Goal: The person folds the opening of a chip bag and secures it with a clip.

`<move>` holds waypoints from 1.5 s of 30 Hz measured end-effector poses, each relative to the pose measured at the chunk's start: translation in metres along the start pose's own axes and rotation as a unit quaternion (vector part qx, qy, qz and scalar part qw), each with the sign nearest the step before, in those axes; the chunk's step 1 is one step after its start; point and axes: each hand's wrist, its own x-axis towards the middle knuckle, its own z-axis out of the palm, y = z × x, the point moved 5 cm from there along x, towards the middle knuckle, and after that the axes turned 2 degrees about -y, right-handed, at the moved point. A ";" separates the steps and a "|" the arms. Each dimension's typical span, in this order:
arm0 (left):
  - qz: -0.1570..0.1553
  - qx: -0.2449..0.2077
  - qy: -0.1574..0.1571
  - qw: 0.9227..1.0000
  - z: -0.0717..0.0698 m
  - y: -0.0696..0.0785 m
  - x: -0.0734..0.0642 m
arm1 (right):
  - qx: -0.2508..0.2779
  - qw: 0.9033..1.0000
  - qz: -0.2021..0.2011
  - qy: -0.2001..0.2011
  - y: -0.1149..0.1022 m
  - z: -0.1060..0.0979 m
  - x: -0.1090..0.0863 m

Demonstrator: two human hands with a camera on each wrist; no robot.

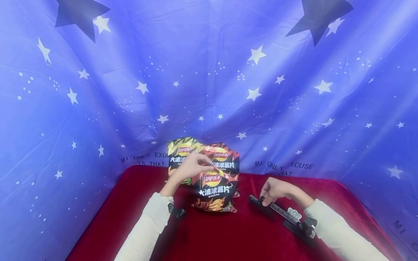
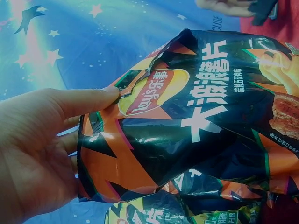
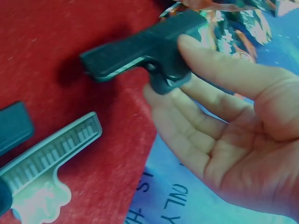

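Note:
My left hand (image 1: 192, 167) pinches the top edge of the front Lay's chip bag (image 1: 213, 194), thumb on its printed face. That bag is black and orange-red; its top is creased near the logo in the left wrist view. Between thumb and fingers my right hand (image 1: 275, 190) holds a black bag clip (image 3: 140, 46), above the table to the right of the bags. Behind the front bag stand another red-and-black chip bag (image 1: 225, 148) and a yellow-green chip bag (image 1: 176, 146), both partly hidden.
A grey clip (image 3: 56, 163) with a cloud-shaped tab and another dark clip (image 3: 14, 128) lie on the red cloth-covered table (image 1: 209, 235), by my right wrist. A blue curtain (image 1: 209, 98) with stars hangs behind the table and along its sides.

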 end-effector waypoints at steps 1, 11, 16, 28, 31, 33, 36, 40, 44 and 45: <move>0.000 0.001 0.000 1.000 0.000 0.000 0.000 | 0.004 1.000 -0.005 0.007 -0.001 -0.003 0.001; 0.006 0.004 0.000 1.000 0.000 0.000 0.001 | 0.032 0.993 -0.031 0.108 -0.017 -0.030 0.006; 0.009 0.006 0.000 1.000 -0.001 0.000 0.002 | 0.056 0.987 -0.071 0.135 -0.030 -0.037 0.007; 0.008 0.000 -0.004 1.000 -0.001 0.000 0.001 | 0.112 0.972 -0.083 0.187 -0.047 -0.042 0.008; 0.006 0.004 -0.003 1.000 0.000 0.000 0.000 | 0.123 0.970 -0.084 0.190 -0.051 -0.040 0.007; 0.005 0.005 -0.003 1.000 0.000 -0.001 0.000 | 0.130 0.969 -0.082 0.191 -0.053 -0.039 0.006; 0.006 0.006 -0.002 1.000 0.000 -0.001 0.000 | 0.134 0.969 -0.077 0.193 -0.055 -0.037 0.007; 0.008 0.003 -0.001 1.000 0.000 0.000 0.000 | 0.139 0.967 -0.077 0.200 -0.057 -0.035 0.008; 0.005 0.001 -0.001 1.000 0.000 0.001 0.000 | 0.155 0.961 -0.093 0.208 -0.059 -0.033 0.011; 0.003 0.001 -0.001 1.000 0.000 0.001 0.000 | 0.158 0.960 -0.098 0.210 -0.060 -0.033 0.012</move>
